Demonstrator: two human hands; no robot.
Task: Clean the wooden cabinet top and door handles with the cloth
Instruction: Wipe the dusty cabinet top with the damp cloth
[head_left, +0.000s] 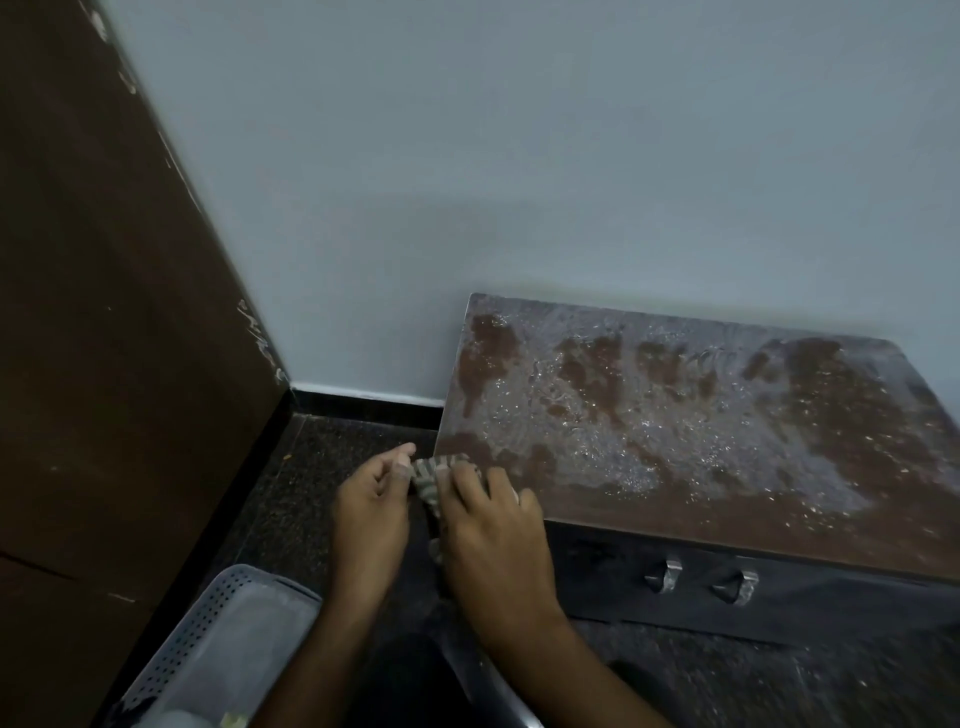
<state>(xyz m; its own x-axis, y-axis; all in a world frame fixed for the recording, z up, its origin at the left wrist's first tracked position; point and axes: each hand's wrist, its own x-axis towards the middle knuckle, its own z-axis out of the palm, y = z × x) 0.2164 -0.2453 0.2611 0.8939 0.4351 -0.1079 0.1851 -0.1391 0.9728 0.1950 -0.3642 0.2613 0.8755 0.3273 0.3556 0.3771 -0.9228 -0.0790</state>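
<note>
Far L: dark brown wooden panel (104, 312), scuffed along its edge. Low L corner: grey perforated basket (208, 639) on the dark speckled floor (322, 457). Centre: both hands at the near-L corner of the cabinet top (701, 426). L hand (371, 519) pinches one end of the striped cloth (428, 478), thumb + fingertips closed on it. R hand (493, 540) grips the other end, fingers curled over the fabric – cloth bunched betw. them, just at the cabinet's edge. Cabinet top wet, foamy streaks across brown wood. Below, R: two metal door handles (701, 579) on the dark front, side by side. Pale blue wall (519, 182) behind.
</note>
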